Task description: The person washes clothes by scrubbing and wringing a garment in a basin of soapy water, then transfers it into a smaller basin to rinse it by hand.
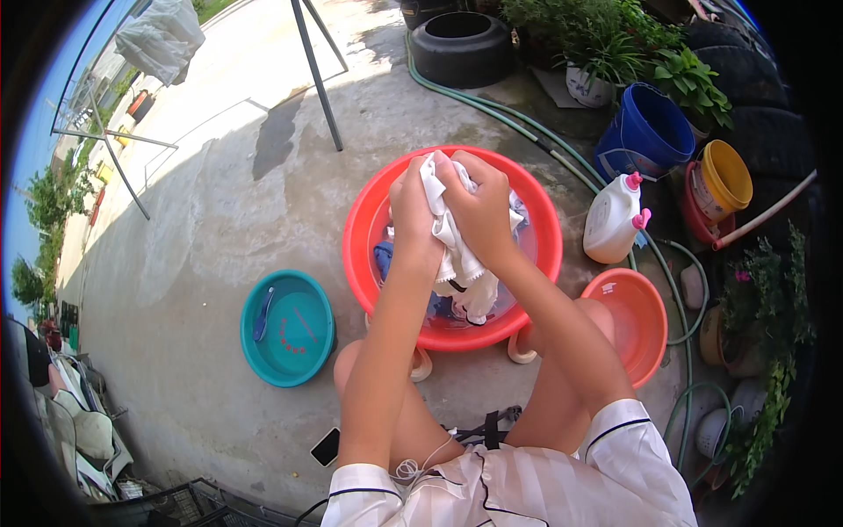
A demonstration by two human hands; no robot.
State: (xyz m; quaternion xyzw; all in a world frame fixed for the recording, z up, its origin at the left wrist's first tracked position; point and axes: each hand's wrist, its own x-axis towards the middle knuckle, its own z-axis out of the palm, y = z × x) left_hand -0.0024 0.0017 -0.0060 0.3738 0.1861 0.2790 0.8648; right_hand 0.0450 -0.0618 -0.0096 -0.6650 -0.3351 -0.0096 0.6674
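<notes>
Both of my hands grip one white cloth garment (454, 253) above a large red plastic basin (359, 217). My left hand (416, 211) holds it from the left, and my right hand (479, 204) is closed around it from the right. The upper part is bunched between my fingers, while the lower part, with a dark trim, hangs towards the water. Other wet clothes lie in the basin, among them a blue piece (382, 257) at its left side. My forearms and the garment hide much of the basin's inside.
A teal basin (290, 369) with a blue-handled brush (265, 315) stands left. At right are an orange basin (625, 316), a white detergent jug (609, 224), a green hose (527, 128), a blue bucket (632, 138) and potted plants (593, 82). A phone (325, 447) lies beside my leg.
</notes>
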